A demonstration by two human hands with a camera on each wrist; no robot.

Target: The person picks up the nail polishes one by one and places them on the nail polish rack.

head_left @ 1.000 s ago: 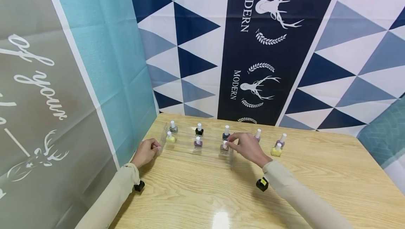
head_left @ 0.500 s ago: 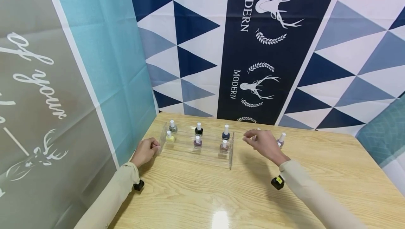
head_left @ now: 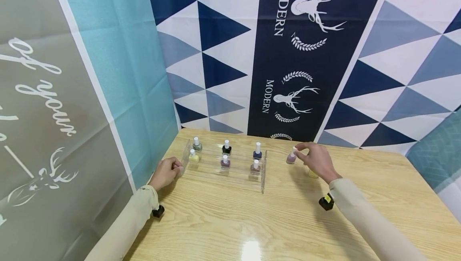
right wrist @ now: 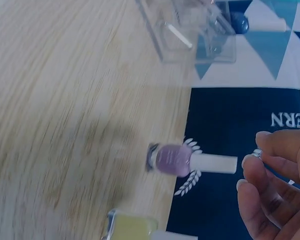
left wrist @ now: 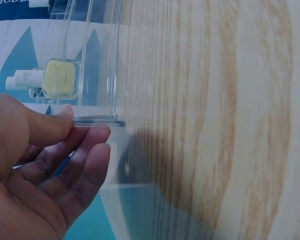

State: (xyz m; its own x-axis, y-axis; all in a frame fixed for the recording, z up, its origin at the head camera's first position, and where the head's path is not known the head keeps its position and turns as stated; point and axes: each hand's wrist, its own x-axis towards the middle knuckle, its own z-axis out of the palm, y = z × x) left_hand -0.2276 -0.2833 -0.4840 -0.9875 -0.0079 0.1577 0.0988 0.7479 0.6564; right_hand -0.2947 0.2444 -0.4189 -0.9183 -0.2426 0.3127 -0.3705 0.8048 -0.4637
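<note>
My left hand (head_left: 165,174) pinches the left side panel of a clear stepped display rack (head_left: 264,173) between thumb and fingers. In the left wrist view, a yellow nail polish bottle (left wrist: 61,79) stands on the rack just past the thumb. My right hand (head_left: 318,160) is beside a purple nail polish bottle (head_left: 291,158) that stands upright on the table to the right of the rack. From the right wrist, a small gap shows between the fingertips (right wrist: 247,161) and the white cap; thumb and index finger are bent close together, holding nothing.
Another yellow nail polish bottle (right wrist: 135,227) stands nearer on the table, partly hidden by my right hand. The rack bears several bottles in two rows, including a black one (head_left: 226,149) and a dark blue one (head_left: 257,153). A patterned cloth wall (head_left: 223,73) rises behind the table.
My right hand has left the front-row bottle at the rack's right end and moved right to the purple bottle. The left hand stays on the rack.
</note>
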